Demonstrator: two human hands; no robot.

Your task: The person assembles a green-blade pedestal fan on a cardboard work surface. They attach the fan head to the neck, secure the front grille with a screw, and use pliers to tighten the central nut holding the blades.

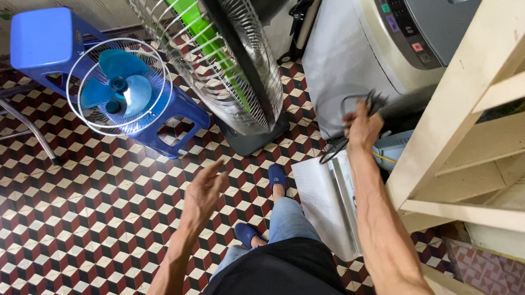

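Observation:
My right hand (363,127) reaches forward beside a washing machine (363,45) and grips a looped black cord (343,110); part of the cord hangs below the hand toward the floor. My left hand (205,193) hovers over the patterned tile floor with fingers spread and holds nothing. A large fan with a wire grille and green blades (220,49) stands just ahead of my feet. A small blue fan (119,87) leans on a blue plastic stool (46,40) to the left.
A cream wooden frame (455,133) rises at the right. A flat grey-white panel (325,204) lies on the floor by my right leg. Metal chair legs (18,120) stand at far left. My blue slippers (277,176) rest on the checkered tiles.

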